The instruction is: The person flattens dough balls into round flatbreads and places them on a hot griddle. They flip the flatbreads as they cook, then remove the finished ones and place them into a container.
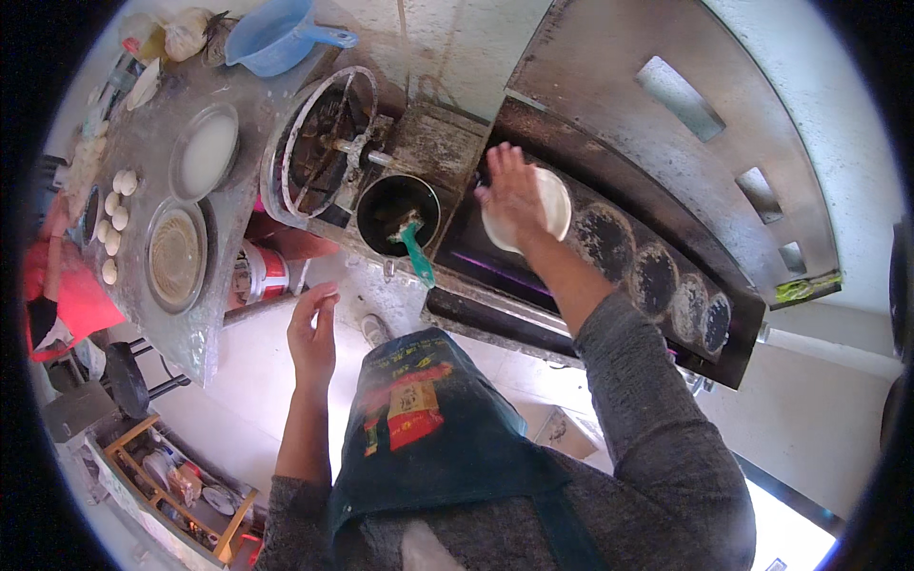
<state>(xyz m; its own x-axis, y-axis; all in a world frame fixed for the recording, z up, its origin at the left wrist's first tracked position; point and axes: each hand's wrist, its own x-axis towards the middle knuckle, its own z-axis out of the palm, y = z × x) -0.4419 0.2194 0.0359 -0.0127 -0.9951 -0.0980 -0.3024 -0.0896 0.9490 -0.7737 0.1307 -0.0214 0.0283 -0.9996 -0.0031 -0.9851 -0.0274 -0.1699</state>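
Observation:
My right hand point(513, 189) is laid palm down over a round white flatbread dough point(555, 200) on a dark griddle point(464, 251). Its fingers point towards the wall and cover part of the dough. Lower and to the left, my left hand point(313, 325) is held in the air with bent fingers and a gap behind the thumb; I see nothing in it. Between the hands stands a dark pot point(371, 221), and a brush with a green handle point(416, 253) leans in it over the rim.
Several scorched round spots point(653, 275) line the griddle, backed by a metal splash guard point(593, 50). The left table point(136, 171) bears dough balls point(112, 203), a bowl of white contents point(207, 153), a round dish point(175, 253) and a blue dipper point(271, 36). Another person's arm point(56, 239) shows at far left.

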